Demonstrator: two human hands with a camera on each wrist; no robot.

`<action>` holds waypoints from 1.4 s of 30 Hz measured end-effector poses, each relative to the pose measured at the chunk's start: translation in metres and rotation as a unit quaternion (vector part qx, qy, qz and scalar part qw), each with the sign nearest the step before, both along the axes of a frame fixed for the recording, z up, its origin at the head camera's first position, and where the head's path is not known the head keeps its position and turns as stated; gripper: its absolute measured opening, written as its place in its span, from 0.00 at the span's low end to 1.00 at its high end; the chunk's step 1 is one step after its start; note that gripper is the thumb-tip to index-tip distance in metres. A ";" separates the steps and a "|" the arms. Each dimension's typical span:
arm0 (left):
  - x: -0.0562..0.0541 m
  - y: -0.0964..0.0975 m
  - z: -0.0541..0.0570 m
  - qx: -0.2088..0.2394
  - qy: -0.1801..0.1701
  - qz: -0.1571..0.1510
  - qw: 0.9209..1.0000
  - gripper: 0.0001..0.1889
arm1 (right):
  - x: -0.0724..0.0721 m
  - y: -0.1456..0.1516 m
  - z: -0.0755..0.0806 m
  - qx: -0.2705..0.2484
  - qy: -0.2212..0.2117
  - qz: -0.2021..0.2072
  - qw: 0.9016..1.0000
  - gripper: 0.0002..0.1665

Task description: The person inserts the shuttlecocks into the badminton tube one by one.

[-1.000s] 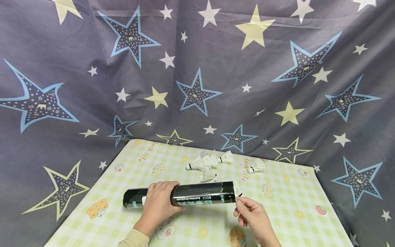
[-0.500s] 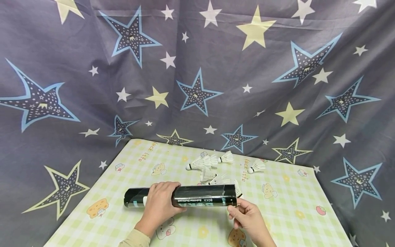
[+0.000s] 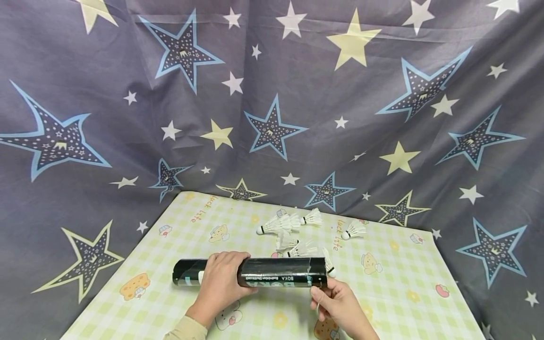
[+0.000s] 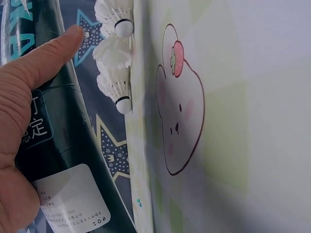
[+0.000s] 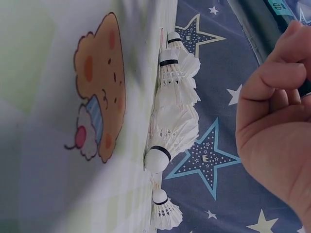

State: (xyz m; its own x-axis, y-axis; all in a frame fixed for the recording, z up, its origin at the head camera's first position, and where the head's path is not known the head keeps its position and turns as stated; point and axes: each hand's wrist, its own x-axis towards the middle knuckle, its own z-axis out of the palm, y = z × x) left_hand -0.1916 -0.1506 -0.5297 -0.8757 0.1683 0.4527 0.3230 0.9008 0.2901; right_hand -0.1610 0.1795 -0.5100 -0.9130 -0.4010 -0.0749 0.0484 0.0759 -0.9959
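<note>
A black shuttlecock tube (image 3: 282, 273) with teal lettering lies level across the middle of the head view. Around its left half my left hand (image 3: 223, 278) grips it; the left wrist view shows the thumb stretched along the tube wall beside a white label (image 4: 75, 201). At the tube's right end, my right hand (image 3: 340, 304) pinches the lower rim between thumb and curled fingers. Its inner fingers show curled in the right wrist view, and the tube's opening is hidden there. Just behind that end lies a white feather shuttlecock (image 3: 329, 267) with a black band, partly covered by the tube.
Several more shuttlecocks (image 3: 278, 225) lie in a loose cluster behind the tube, with a separate shuttlecock (image 3: 353, 230) to the right. A green-checked cloth (image 3: 395, 283) with cartoon prints covers the table. A dark star-patterned curtain (image 3: 272, 66) hangs behind it.
The tube has lowered slightly toward me and rolled a little. My right hand has shifted left and down from beyond the open end to the tube's lower rim.
</note>
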 end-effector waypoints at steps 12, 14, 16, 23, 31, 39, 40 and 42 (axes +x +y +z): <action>0.000 -0.007 0.001 0.003 -0.015 0.026 1.000 0.46 | -0.004 0.018 0.008 0.038 0.008 -0.146 0.988 0.23; 0.000 -0.008 0.002 0.005 -0.016 0.028 0.999 0.46 | -0.008 0.022 0.008 0.046 -0.002 -0.170 0.984 0.23; 0.000 -0.009 0.003 0.007 -0.015 0.027 0.999 0.46 | -0.014 0.026 0.006 0.058 -0.016 -0.189 0.980 0.23; 0.000 -0.010 0.003 0.007 -0.009 0.030 0.999 0.46 | -0.036 0.042 -0.009 0.107 -0.048 -0.225 0.967 0.23; 0.000 -0.012 0.002 0.009 -0.009 0.030 0.999 0.46 | -0.051 0.048 -0.020 0.179 -0.025 -0.231 0.956 0.18; 0.000 -0.012 0.003 0.009 -0.015 0.030 0.999 0.45 | -0.078 0.038 -0.013 0.287 0.111 -0.167 0.937 0.23; 0.001 -0.012 0.003 0.007 -0.018 0.029 0.999 0.45 | -0.081 0.036 -0.013 0.297 0.121 -0.157 0.934 0.24; 0.001 -0.011 0.003 0.003 -0.024 0.029 0.999 0.45 | -0.087 0.033 -0.014 0.319 0.132 -0.140 0.928 0.26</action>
State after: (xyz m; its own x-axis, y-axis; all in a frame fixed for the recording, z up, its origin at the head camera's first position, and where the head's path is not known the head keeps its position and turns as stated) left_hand -0.1910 -0.1615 -0.5265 -0.9045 0.1143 0.4109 0.2560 0.9161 0.3087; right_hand -0.2478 0.2124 -0.5241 -0.9950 -0.0965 0.0248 -0.0837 0.6758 -0.7323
